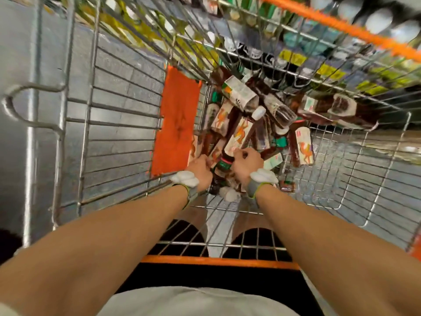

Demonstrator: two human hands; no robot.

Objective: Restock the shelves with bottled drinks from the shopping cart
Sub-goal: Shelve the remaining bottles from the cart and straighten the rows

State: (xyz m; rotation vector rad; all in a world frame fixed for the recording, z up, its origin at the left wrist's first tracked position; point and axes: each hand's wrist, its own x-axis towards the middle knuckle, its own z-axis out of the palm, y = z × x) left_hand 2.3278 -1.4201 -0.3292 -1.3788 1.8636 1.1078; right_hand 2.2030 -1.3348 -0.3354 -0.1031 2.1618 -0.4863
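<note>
- Through the head camera we look down into the wire shopping cart, with both forearms stretched into its basket.
- Our right hand has its fingers curled round the upper part of a dark bottle with a green and red label.
- Our left hand lies against the other side of that same bottle. Its fingers are turned away from us, so we cannot tell whether they grip it.
- The dark bottle stands between the two hands, at the near edge of the heap.
- The other bottled drinks lie jumbled just beyond the hands; many carry pale labels with an orange camel.
- An orange panel hangs on the cart wall, left of and beyond the left hand.
- Each wrist wears a grey band with a white piece on it.
- Far beyond the hands, through the wire, the shelves show blurred rows of bottles.
</note>
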